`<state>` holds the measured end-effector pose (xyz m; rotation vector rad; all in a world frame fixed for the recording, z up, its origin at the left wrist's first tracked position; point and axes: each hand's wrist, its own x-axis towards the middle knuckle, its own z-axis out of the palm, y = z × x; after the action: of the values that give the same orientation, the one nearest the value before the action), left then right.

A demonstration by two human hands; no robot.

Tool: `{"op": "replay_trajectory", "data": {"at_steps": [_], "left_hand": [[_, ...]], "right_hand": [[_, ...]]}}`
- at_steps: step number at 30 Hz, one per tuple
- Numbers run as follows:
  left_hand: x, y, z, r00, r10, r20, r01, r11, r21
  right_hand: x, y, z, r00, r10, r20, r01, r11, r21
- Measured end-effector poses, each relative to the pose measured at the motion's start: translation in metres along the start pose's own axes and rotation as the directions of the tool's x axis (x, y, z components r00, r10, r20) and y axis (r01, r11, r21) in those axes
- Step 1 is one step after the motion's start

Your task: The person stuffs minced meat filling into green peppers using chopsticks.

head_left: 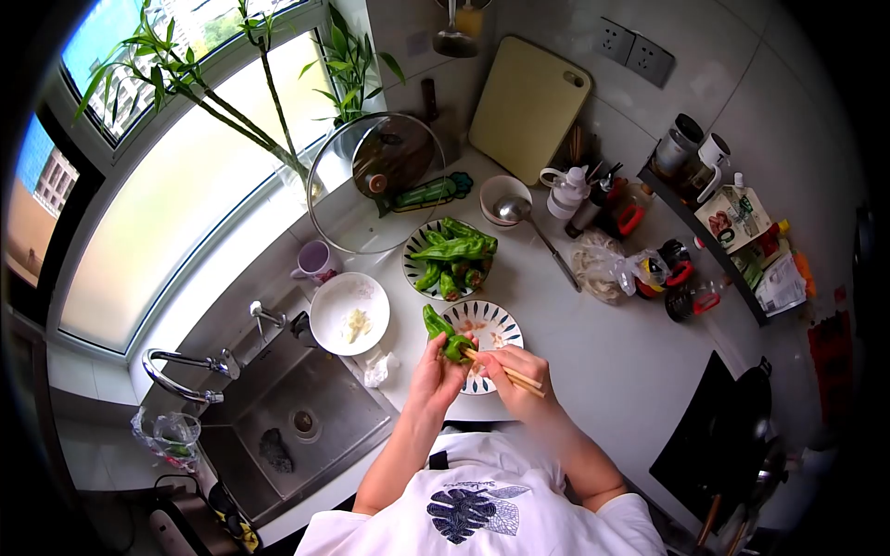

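A green pepper (437,323) is held in my left hand (439,372), its fingers wrapped round it. My right hand (521,372) grips a pair of wooden chopsticks (525,380), whose tips meet the pepper's lower end. Whether the tips are inside the pepper is hidden by my fingers. Both hands are over a patterned plate (508,326) with small reddish-brown bits on it. Just behind it stands a bowl (412,270) heaped with several more green peppers (456,246).
To the left are a white plate (326,309) with chopped pale bits, a purple mug (315,260) and the sink (357,428). Behind stand a glass lid (324,199) and a bowl (491,192) with a ladle (513,208). Bottles and bags line the right; a stove (691,435) is at lower right.
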<state>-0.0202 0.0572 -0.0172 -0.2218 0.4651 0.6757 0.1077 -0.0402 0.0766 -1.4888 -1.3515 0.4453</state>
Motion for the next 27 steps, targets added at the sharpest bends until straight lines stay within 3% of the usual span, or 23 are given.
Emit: {"op": "replay_trajectory", "data": {"at_steps": [4, 6, 8, 10, 11, 16, 18, 21, 23, 27], "left_hand": [[0.008, 0.005, -0.011, 0.997, 0.05, -0.066, -0.049, 0.999, 0.019], [0.016, 0.019, -0.021, 0.998, 0.008, -0.069, -0.012, 0.997, -0.07], [0.014, 0.025, -0.014, 0.996, 0.03, -0.085, -0.038, 0.995, -0.091], [0.007, 0.026, -0.004, 0.99, 0.111, -0.084, -0.109, 0.994, 0.026], [0.006, 0.027, -0.005, 0.995, 0.083, -0.064, -0.08, 0.996, 0.042], [0.006, 0.021, 0.005, 0.994, 0.047, -0.098, -0.043, 0.998, 0.043], [0.007, 0.016, 0.012, 0.989, 0.033, -0.142, -0.025, 0.998, 0.054], [0.008, 0.012, 0.016, 0.995, 0.016, -0.098, -0.009, 0.997, 0.075], [0.003, 0.009, 0.023, 0.987, 0.02, -0.162, 0.017, 0.974, 0.225], [-0.001, 0.008, 0.024, 0.992, -0.024, -0.125, 0.059, 0.957, 0.284]], "right_hand": [[-0.001, -0.017, -0.018, 0.996, 0.081, 0.032, -0.081, 0.997, -0.019], [-0.002, -0.023, -0.033, 0.992, 0.123, 0.025, -0.123, 0.992, 0.021], [-0.002, -0.028, -0.05, 0.996, 0.078, 0.05, -0.08, 0.996, 0.029], [-0.002, -0.034, -0.062, 0.995, 0.093, 0.032, -0.097, 0.972, 0.213], [-0.002, -0.032, -0.069, 0.995, 0.081, 0.05, -0.091, 0.968, 0.232], [0.004, -0.04, -0.083, 0.998, 0.06, 0.029, -0.064, 0.987, 0.148], [0.007, -0.04, -0.079, 0.98, -0.146, 0.136, 0.138, 0.988, 0.066], [0.012, -0.034, -0.072, 0.981, -0.122, 0.152, 0.115, 0.992, 0.051], [0.018, -0.029, -0.071, 0.983, -0.091, 0.162, 0.086, 0.996, 0.037], [0.033, -0.025, -0.072, 0.954, -0.117, 0.275, 0.088, 0.989, 0.116]]}}
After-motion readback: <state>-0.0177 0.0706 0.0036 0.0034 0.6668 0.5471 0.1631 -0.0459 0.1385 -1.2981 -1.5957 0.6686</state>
